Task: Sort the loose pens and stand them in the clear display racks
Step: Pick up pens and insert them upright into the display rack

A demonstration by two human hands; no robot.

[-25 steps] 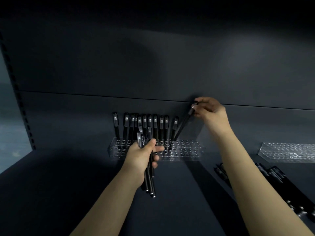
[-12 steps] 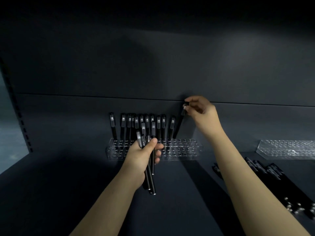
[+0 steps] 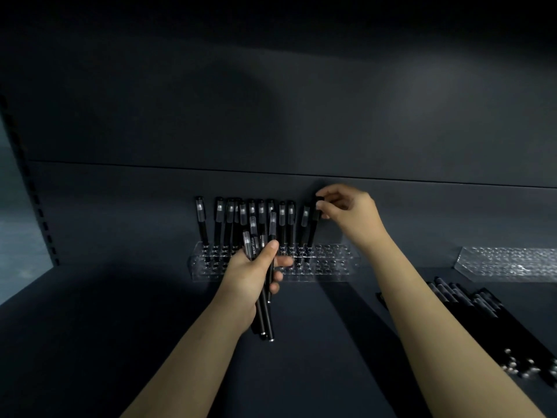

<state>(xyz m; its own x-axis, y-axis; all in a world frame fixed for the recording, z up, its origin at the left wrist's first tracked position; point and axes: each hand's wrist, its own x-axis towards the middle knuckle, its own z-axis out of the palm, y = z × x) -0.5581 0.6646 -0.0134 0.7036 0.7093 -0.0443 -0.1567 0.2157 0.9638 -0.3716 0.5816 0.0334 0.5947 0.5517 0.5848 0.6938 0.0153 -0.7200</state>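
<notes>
Pens (image 3: 230, 220) seen from the head view stand upright along the back row of the near clear rack (image 3: 331, 268), from its left end to past the middle; its front holes look bare. The right hand (image 3: 346, 211) pinches the cap end of one more pen (image 3: 313, 229), slightly tilted, its tip at a back-row hole. The left hand (image 3: 251, 276) grips a bundle of pens (image 3: 265, 315) just in front of the rack. To the right, a pile of loose pens (image 3: 470, 306) lies on the shelf (image 3: 120, 327) near a second rack (image 3: 509, 263) that looks unfilled. By my judgement, most of the work remains.
</notes>
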